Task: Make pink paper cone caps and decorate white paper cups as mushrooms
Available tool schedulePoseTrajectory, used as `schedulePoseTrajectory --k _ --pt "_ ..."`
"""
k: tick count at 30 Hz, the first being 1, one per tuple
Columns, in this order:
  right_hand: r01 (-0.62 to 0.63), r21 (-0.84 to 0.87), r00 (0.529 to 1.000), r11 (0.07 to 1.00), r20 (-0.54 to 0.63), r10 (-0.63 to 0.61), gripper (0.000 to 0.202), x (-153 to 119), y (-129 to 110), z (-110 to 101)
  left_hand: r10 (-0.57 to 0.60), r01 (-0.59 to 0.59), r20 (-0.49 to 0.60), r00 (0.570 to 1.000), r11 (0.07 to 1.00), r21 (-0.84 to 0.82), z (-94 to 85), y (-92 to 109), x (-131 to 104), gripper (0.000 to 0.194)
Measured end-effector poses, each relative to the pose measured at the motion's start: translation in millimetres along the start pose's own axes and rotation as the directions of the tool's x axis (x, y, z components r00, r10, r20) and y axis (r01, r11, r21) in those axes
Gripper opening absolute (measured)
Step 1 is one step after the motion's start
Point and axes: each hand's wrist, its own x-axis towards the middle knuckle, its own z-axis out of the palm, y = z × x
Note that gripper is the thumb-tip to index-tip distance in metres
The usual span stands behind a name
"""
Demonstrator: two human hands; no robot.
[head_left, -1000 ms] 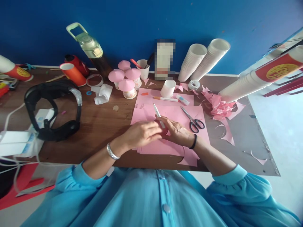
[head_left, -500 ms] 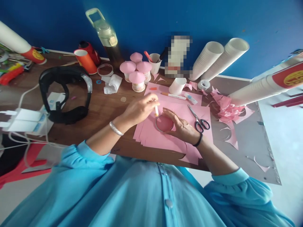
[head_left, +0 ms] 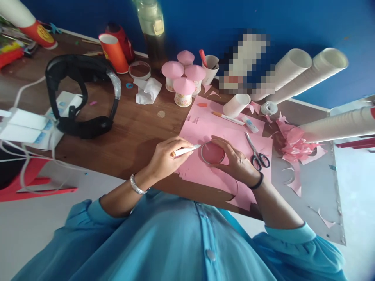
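My left hand [head_left: 168,156] is closed around a white marker [head_left: 184,151] with an orange end. Its pale tip points right, just short of a round clear lid [head_left: 211,153]. That lid lies on the pink paper sheets [head_left: 202,173], and pink shows through it inside a thin rim. Thumb and fingers of my right hand [head_left: 234,160] curve around the lid's right side and grip its edge. Black-handled scissors [head_left: 258,156] rest on the paper beside my right hand.
Paper cups with pink cone tops [head_left: 184,86] stand behind, left of a white cup [head_left: 236,105]. Another marker [head_left: 228,118] and a small tube [head_left: 250,124] lie on the paper. Pink scraps [head_left: 295,140] are heaped right; a black headset [head_left: 82,132] lies left.
My left hand has turned the marker: its orange end, pointing down at the lid before, now points left. The right hand stays at the lid. The camera view has shifted.
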Motion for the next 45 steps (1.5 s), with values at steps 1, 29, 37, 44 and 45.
schedulePoseTrajectory --k 1,29,37,44,45 --pt "0.004 -0.004 1.0 1.0 0.002 -0.004 0.085 0.1 -0.2 -0.4 0.0 0.0 -0.003 1.0 1.0 0.009 1.8 -2.1 -0.3 0.006" --pt "-0.07 -0.001 0.997 0.998 0.04 0.07 0.077 0.9 -6.8 -4.2 0.027 -0.055 0.177 0.984 0.986 0.157 10.3 5.4 -28.3 0.019" --pt "-0.062 0.018 0.998 0.998 0.026 0.062 0.076 1.2 -5.4 -3.0 0.052 -0.134 0.268 0.962 0.946 0.296 12.6 15.6 -42.4 0.039" --pt "-0.065 0.026 0.997 0.998 0.029 0.065 0.076 0.9 -4.7 -2.8 0.094 -0.201 0.338 0.937 0.933 0.298 13.2 18.7 -49.0 0.04" --pt "-0.068 0.027 0.997 0.997 0.029 0.067 0.075 0.9 -4.6 -2.8 0.093 -0.201 0.341 0.935 0.934 0.297 13.2 19.7 -48.7 0.038"
